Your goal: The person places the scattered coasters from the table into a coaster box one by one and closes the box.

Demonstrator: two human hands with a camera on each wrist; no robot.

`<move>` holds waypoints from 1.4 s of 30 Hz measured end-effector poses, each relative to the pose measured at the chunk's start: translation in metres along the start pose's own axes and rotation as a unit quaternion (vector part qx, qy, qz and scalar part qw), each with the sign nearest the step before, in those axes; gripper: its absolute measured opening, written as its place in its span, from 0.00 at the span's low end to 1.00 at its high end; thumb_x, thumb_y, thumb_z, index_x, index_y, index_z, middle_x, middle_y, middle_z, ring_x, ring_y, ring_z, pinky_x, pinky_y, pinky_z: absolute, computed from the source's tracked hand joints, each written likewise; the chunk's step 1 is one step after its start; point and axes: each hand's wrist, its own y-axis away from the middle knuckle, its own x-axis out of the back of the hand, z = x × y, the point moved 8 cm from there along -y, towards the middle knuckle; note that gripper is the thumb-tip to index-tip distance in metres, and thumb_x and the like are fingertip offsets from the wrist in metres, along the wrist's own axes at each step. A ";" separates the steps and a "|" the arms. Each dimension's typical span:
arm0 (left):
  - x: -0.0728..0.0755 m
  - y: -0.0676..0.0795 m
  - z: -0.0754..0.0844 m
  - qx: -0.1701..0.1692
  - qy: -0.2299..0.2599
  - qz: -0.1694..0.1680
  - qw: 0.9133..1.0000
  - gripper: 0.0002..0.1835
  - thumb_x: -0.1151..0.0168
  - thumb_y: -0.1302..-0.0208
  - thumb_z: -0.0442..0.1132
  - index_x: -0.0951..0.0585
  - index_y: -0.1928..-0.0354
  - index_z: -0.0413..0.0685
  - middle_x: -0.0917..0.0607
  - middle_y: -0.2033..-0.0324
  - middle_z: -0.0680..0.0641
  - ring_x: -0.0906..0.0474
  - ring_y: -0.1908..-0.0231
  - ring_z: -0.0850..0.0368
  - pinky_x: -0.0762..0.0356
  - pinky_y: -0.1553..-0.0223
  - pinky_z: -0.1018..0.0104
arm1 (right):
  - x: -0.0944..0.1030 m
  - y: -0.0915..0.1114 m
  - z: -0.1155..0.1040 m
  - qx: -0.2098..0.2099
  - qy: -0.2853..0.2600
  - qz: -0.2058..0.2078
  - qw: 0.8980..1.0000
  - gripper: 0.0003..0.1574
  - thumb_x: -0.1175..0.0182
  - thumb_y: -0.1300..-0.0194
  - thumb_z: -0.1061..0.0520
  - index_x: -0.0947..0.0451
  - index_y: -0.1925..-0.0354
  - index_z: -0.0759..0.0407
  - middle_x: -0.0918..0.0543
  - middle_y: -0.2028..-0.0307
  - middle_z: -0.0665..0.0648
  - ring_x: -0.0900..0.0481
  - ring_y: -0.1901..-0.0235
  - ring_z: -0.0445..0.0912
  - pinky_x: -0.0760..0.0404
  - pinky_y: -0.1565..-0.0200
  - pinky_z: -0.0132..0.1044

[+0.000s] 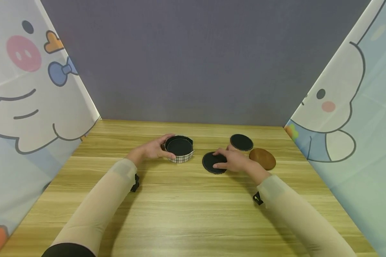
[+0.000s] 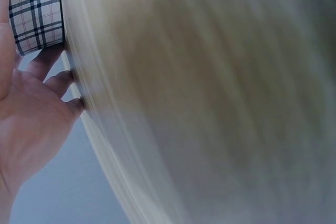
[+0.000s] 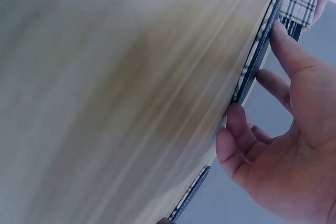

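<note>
My left hand grips a round coaster holder at its left side, thumb at the front wall and fingers toward the back. The holder has a plaid outer wall and a black inside. Just to its right, a round black coaster with a stitched rim lies close over the table. My right hand touches its upper face with thumb and forefinger. In the right wrist view that hand has its thumb on the black face, and another fingertip sits at the coaster's near edge.
Behind my right hand lies another black coaster. A brown rounded disc is beside my right wrist. The wood-grain table ends at a grey back panel, with cartoon-printed cloth at both sides.
</note>
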 end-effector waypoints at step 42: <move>0.000 0.002 0.000 0.008 -0.009 -0.001 1.000 0.61 0.20 0.31 0.47 0.54 0.09 0.51 0.33 0.21 0.29 0.32 0.23 0.32 0.29 0.27 0.41 | 0.005 0.012 0.000 0.065 0.006 0.051 0.997 0.54 0.21 0.39 0.33 0.26 0.21 0.43 0.29 0.26 0.65 0.35 0.26 0.66 0.41 0.25 0.71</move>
